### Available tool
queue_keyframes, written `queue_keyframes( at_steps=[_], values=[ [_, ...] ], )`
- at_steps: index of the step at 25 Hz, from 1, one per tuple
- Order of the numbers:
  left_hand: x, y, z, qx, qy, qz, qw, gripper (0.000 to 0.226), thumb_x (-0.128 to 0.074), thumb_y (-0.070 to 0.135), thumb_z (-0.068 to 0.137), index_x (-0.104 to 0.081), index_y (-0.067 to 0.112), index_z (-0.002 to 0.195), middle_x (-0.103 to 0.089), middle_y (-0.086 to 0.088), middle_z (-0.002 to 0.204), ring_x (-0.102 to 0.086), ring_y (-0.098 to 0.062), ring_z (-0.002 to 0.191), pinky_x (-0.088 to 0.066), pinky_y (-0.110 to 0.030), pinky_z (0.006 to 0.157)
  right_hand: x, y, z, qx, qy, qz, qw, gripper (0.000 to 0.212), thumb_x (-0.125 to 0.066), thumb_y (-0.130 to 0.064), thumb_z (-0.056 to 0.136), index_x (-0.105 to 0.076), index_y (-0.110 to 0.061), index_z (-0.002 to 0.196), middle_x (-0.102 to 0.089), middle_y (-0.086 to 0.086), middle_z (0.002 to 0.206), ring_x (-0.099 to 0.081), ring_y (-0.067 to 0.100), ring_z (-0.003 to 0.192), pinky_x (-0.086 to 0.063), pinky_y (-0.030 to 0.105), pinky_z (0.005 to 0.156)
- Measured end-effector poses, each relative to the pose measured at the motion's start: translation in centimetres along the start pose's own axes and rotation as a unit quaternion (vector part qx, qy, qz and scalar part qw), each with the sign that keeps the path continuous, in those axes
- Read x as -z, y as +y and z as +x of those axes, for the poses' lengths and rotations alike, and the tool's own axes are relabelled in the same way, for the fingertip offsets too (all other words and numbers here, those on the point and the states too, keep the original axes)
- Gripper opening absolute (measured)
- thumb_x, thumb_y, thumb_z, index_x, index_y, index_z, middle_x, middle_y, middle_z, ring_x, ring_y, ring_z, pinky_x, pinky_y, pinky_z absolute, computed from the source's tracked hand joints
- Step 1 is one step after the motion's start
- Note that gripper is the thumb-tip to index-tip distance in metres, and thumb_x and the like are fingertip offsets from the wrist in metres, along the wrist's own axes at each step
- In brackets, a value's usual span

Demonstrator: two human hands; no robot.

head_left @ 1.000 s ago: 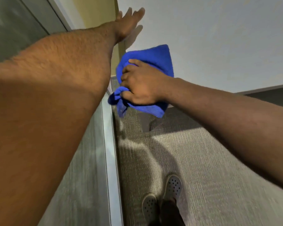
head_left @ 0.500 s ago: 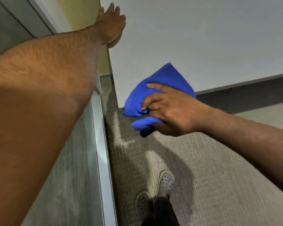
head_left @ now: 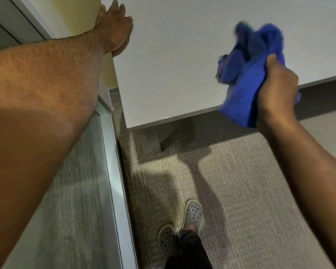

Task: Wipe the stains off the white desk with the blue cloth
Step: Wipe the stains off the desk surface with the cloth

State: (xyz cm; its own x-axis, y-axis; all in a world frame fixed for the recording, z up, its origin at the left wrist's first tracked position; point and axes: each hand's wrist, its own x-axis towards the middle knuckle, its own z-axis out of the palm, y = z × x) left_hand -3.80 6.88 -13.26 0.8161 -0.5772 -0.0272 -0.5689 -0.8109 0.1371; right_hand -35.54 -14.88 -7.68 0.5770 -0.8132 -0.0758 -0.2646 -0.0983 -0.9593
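Right hand (head_left: 275, 94) clenched around bunched blue cloth (head_left: 246, 74) (top blurred), raised over white desk (head_left: 173, 55) near its front edge. Left hand (head_left: 114, 28) on desk's left edge, fingers loosely curled, gripping nothing.

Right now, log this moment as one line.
right hand: grips blue cloth above desk edge | left hand: braced on white desk corner | wiping: paused
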Motion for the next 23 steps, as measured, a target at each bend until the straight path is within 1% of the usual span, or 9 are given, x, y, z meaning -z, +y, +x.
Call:
queue_keyframes(
  at_steps=[2,4,7,10,12,14,16,18,23],
  values=[
    [0.2,-0.5,0.0,-0.009,0.010,-0.002,1.000,0.026,-0.033,-0.010,0.087,-0.051,-0.020,0.103,-0.039,-0.044,0.131,-0.031,-0.057,0.131,-0.029,-0.066,0.098,-3.1,-1.2,-0.5,-0.058,0.016,-0.032,0.998,0.040,-0.035,-0.044,0.098,-0.063,-0.017,0.107,-0.066,-0.001,0.115,-0.057,0.015,0.112,-0.036,0.037,0.108],
    [-0.3,-1.0,0.3,-0.052,0.038,0.039,0.997,0.027,-0.035,-0.007,0.089,-0.051,-0.019,0.107,-0.040,-0.044,0.132,-0.030,-0.058,0.132,-0.029,-0.068,0.097,-6.0,-1.1,-1.8,0.025,-0.068,-0.271,0.960,0.052,-0.025,-0.050,0.098,-0.045,-0.020,0.137,-0.038,0.003,0.151,-0.025,0.020,0.143,-0.004,0.052,0.119],
    [-0.6,-1.4,0.5,-0.030,0.000,0.038,0.999,0.046,-0.027,0.009,0.091,-0.045,-0.021,0.121,-0.035,-0.042,0.140,-0.025,-0.057,0.136,-0.018,-0.067,0.108,-9.4,-0.8,-3.8,0.214,-0.213,-0.506,0.808,0.058,-0.013,-0.064,0.092,-0.015,-0.044,0.146,-0.002,-0.002,0.162,0.005,0.028,0.148,0.009,0.063,0.112],
    [-0.8,-1.5,0.3,-0.012,0.017,0.041,0.999,0.051,-0.025,0.013,0.092,-0.039,-0.020,0.129,-0.034,-0.041,0.144,-0.025,-0.053,0.139,-0.013,-0.065,0.112,-11.3,-0.5,-3.6,0.318,-0.339,-0.489,0.738,0.061,-0.008,-0.072,0.086,-0.009,-0.052,0.144,0.003,-0.006,0.162,0.010,0.026,0.147,0.013,0.061,0.112],
    [-0.2,-0.8,0.0,-0.008,0.007,0.019,1.000,0.055,-0.021,0.016,0.094,-0.034,-0.015,0.137,-0.029,-0.037,0.149,-0.021,-0.046,0.144,-0.010,-0.058,0.116,-11.4,-0.6,-1.9,0.299,-0.358,-0.463,0.754,0.064,-0.006,-0.077,0.082,-0.010,-0.055,0.142,0.004,-0.010,0.161,0.012,0.021,0.147,0.017,0.057,0.113],
    [0.0,-0.6,-0.4,0.016,0.003,-0.016,1.000,0.054,-0.022,0.019,0.098,-0.026,-0.012,0.143,-0.022,-0.032,0.154,-0.014,-0.039,0.148,-0.004,-0.051,0.119,-11.3,-0.8,0.2,0.223,-0.298,-0.454,0.809,0.068,-0.005,-0.079,0.080,-0.011,-0.053,0.143,0.005,-0.011,0.161,0.013,0.020,0.147,0.017,0.054,0.113],
    [-0.1,-0.3,-0.9,0.005,0.021,-0.050,0.999,0.047,-0.032,0.011,0.099,-0.031,-0.013,0.141,-0.025,-0.034,0.153,-0.018,-0.044,0.146,-0.008,-0.056,0.118,-12.0,-1.1,1.6,0.165,-0.213,-0.471,0.840,0.072,-0.006,-0.079,0.081,-0.009,-0.048,0.146,0.005,-0.007,0.161,0.012,0.022,0.147,0.015,0.055,0.114],
    [0.3,0.2,-2.0,0.023,0.050,-0.079,0.995,0.051,-0.032,0.023,0.099,-0.033,-0.004,0.143,-0.029,-0.027,0.154,-0.022,-0.044,0.144,-0.015,-0.057,0.118,-13.4,-1.5,2.2,0.138,-0.152,-0.489,0.848,0.074,-0.008,-0.076,0.083,-0.006,-0.042,0.148,0.005,-0.002,0.162,0.011,0.027,0.147,0.012,0.058,0.114],
    [0.8,2.1,-3.6,0.115,0.026,-0.098,0.988,0.067,-0.019,0.057,0.097,-0.016,0.022,0.154,-0.010,0.002,0.164,-0.004,-0.028,0.151,-0.011,-0.047,0.122,-14.9,-2.0,3.8,0.099,-0.089,-0.504,0.854,0.076,-0.011,-0.072,0.085,-0.003,-0.033,0.150,0.005,0.005,0.162,0.008,0.034,0.146,0.008,0.064,0.112]
  ],
)
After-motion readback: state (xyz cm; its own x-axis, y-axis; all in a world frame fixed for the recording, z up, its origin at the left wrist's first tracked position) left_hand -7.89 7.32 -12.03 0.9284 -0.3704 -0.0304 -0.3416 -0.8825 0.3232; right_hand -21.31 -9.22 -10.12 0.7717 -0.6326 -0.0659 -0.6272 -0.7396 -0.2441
